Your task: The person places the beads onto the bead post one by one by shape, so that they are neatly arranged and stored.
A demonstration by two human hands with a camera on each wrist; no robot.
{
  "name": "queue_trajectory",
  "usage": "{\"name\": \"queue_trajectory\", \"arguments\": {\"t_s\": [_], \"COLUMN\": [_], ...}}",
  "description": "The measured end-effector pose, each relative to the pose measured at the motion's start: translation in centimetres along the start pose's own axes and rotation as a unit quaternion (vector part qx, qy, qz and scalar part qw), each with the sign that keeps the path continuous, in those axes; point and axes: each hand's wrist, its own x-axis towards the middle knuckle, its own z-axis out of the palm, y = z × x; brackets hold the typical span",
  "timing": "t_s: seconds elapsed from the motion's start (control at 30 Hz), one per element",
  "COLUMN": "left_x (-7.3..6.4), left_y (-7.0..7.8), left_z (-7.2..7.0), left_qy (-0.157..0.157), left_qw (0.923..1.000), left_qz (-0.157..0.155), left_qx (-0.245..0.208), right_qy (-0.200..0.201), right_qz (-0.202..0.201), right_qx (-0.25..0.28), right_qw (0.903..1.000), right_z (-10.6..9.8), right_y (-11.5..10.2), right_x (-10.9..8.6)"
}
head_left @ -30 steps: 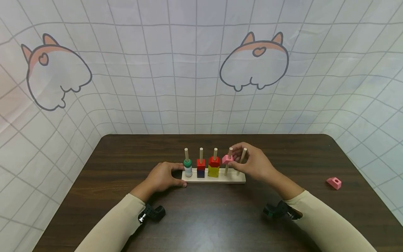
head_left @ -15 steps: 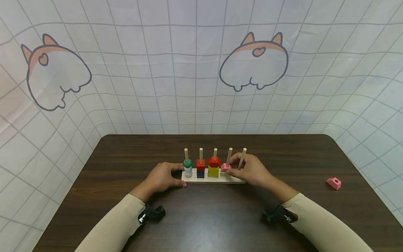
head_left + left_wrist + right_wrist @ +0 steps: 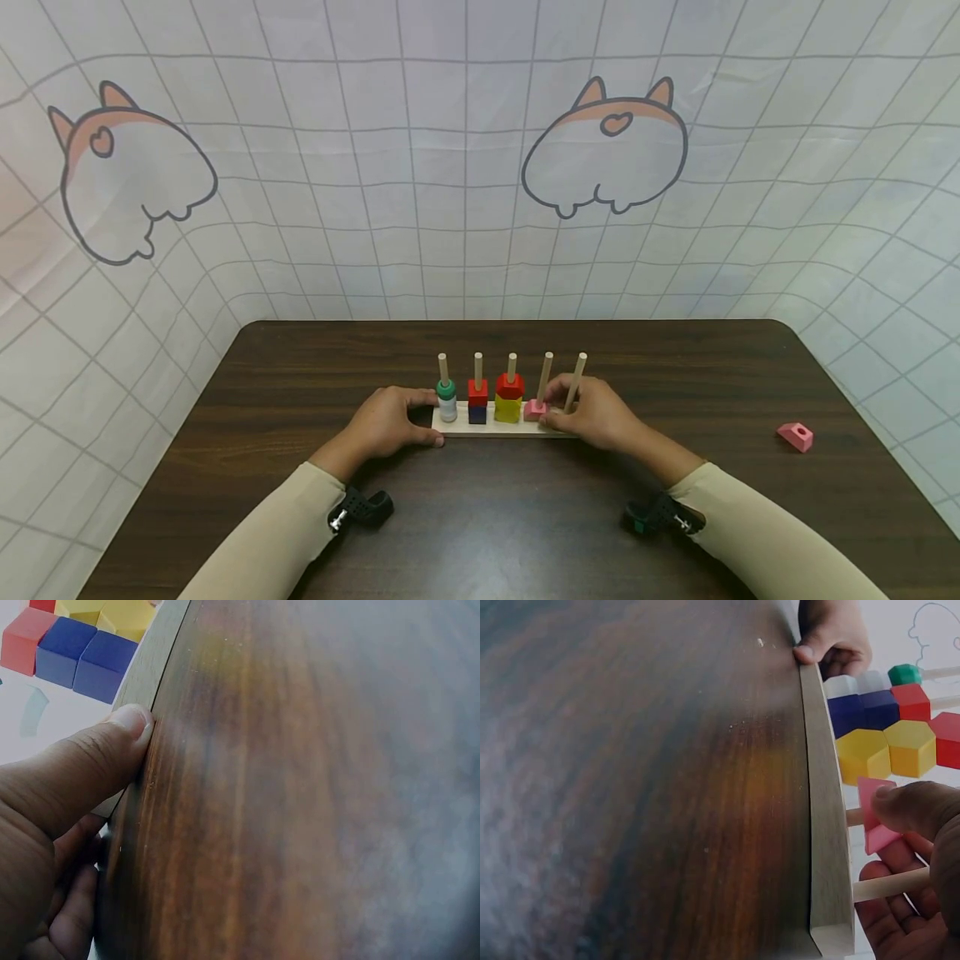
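Observation:
A long wooden peg board (image 3: 495,431) with several upright pegs lies on the table. My left hand (image 3: 384,422) grips its left end, the thumb along the front edge in the left wrist view. My right hand (image 3: 597,410) pinches a pink block (image 3: 874,816) threaded on the fourth peg, low and close over the base. Around the fifth peg (image 3: 576,382), which holds no block, the right hand's fingers and thumb reach. The first peg carries white and green blocks (image 3: 446,389), the second blue and red blocks (image 3: 477,392), the third yellow and red blocks (image 3: 508,408).
A loose pink block (image 3: 797,436) with a hole lies on the dark wooden table (image 3: 480,517), far to the right of the board. Behind the table hangs a white gridded curtain (image 3: 360,167) with cartoon drawings.
My right hand has lowered the pink block down the fourth peg, from near its top to close over the base. The left hand stays at the board's left end.

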Motion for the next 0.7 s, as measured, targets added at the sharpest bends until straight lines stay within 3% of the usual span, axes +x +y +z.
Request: {"name": "queue_trajectory", "arguments": {"t_s": [0.37,0.7], "left_x": [-0.1,0.0], "left_y": [-0.1,-0.1], "left_z": [0.0,0.0], "left_qy": [0.0,-0.007], "left_qw": [1.0,0.9999], "left_qz": [-0.003,-0.006], "left_qx": [-0.004,-0.004], "right_qy": [0.006,0.061], "right_qz": [-0.009,0.015], "right_qx": [0.005,-0.067], "right_qw": [0.9999,0.9958], "right_z": [-0.9,-6.2], "right_y": [0.5,3.4], "right_x": [-0.9,-4.5]}}
